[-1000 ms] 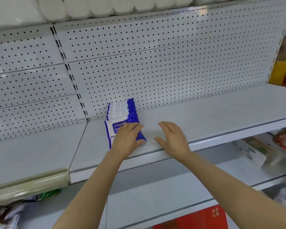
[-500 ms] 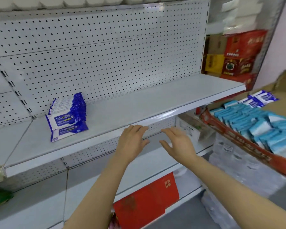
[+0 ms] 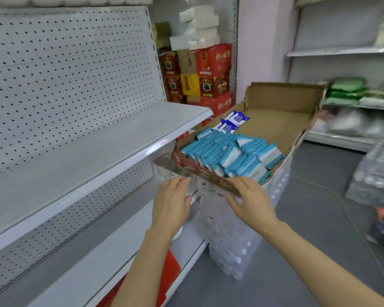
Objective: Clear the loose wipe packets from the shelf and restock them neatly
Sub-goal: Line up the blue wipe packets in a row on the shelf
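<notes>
An open cardboard box (image 3: 279, 120) stands on a stack of shrink-wrapped water bottles (image 3: 228, 235) to the right of the white shelf (image 3: 80, 149). Several light-blue wipe packets (image 3: 231, 154) fill its near half, and a few dark-blue wipe packets (image 3: 232, 121) lie behind them. My left hand (image 3: 172, 201) hovers with straight fingers just short of the box's near left corner. My right hand (image 3: 249, 199) reaches toward the box's red front rim, fingers spread, holding nothing. The dark-blue stack placed on the shelf is out of view.
Red and yellow cartons (image 3: 200, 74) with white packs on top stand behind the shelf's end. A lower shelf (image 3: 102, 235) runs beneath. On the grey floor a cable (image 3: 341, 204) trails right, beside more wrapped bottles (image 3: 372, 173). Another shelving unit (image 3: 346, 52) stands far right.
The view has swung right from the shelf to the box. Both hands left the dark-blue stack and the shelf edge and moved toward the box's front rim, holding nothing.
</notes>
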Available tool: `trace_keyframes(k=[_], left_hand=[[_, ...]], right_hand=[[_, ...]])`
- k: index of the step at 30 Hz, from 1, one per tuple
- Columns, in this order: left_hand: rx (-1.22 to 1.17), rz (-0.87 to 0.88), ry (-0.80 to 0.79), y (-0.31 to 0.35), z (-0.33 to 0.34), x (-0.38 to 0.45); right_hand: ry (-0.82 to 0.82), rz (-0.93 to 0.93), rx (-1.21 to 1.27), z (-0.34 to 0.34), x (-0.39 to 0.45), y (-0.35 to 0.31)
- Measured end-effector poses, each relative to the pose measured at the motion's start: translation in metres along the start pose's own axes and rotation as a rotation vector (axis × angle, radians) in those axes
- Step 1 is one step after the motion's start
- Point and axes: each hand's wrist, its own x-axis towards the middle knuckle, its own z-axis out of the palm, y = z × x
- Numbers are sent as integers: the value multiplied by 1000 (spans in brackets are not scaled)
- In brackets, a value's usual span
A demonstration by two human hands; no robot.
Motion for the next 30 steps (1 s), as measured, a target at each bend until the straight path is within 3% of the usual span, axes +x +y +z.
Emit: trace_keyframes(k=[12,21,30], left_hand=[[-75,104,-64,74,87,161],[-98,98,-130,108,141,230],[-25,-140,-179,133,201,295]], right_hand=[[56,165,-158,-38,60,145],[16,216,-155,-39,102,234],[-114,136,-106,-30,174,336]])
